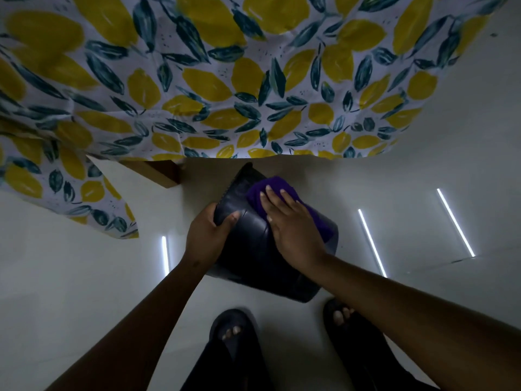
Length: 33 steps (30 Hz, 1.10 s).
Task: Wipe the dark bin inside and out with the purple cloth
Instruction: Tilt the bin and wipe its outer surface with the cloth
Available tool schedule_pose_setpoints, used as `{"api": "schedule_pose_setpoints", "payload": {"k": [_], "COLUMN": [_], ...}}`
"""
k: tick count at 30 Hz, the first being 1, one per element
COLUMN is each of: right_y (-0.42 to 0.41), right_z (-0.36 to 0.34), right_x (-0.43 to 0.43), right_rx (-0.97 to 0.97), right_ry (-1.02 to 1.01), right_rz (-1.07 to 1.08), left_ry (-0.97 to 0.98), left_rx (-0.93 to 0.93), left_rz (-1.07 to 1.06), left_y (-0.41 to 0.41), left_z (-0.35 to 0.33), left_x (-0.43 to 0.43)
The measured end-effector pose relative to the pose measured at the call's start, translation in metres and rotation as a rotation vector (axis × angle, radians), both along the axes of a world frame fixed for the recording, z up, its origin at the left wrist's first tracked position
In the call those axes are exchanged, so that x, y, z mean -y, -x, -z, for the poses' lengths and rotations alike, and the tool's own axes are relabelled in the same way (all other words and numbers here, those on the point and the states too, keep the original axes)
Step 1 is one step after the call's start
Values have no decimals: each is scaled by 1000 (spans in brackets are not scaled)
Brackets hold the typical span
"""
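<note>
The dark bin [253, 249] is held tipped over above the pale floor, its outer wall facing up and its rim pointing away toward the table. My left hand [207, 235] grips the bin's rim on the left side, thumb over the edge. My right hand [290, 227] lies flat, fingers spread, pressing the purple cloth [270, 187] against the bin's outer wall. Part of the cloth shows beyond my fingertips and to the right of my palm. The bin's inside is hidden from this angle.
A table draped in a lemon-and-leaf tablecloth [225, 80] fills the upper view, with a wooden table leg [166, 173] just left of the bin. My two sandalled feet [234, 331] stand below the bin on the glossy white floor [84, 277], which reflects strip lights.
</note>
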State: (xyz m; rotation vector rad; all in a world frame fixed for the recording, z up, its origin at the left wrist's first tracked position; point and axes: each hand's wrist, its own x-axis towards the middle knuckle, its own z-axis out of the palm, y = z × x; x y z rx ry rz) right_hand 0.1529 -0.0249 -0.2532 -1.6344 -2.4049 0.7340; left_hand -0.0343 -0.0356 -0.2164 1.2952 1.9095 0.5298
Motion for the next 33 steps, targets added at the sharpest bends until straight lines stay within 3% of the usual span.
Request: {"api": "schedule_pose_setpoints", "payload": {"k": [3,6,9,16,21,27,33], "right_y": [-30,-42,-24,-9,-41,-41,-38], "right_z": [11,12,8,8,11,13,10], "right_x": [36,68,63,3,51,58,59], "right_rx": [82,178,144,-44,53,109,45], "right_ry": [-37,-61,-79,69,41,21,13], "right_rz": [25,-118,-194,63,83,52,-22], "left_ry": [16,16,18,22,29,301,99], "left_rx": [11,37,30,40,24,305,-52], "left_rz": [-6,-12,-1,-3,-7,42,-161], "left_y": [3,4,7,7,4,14,-20], "left_z": [2,4,5,2,-3,-25,-18], "left_x": [7,9,12,12,14,-21,-31]}}
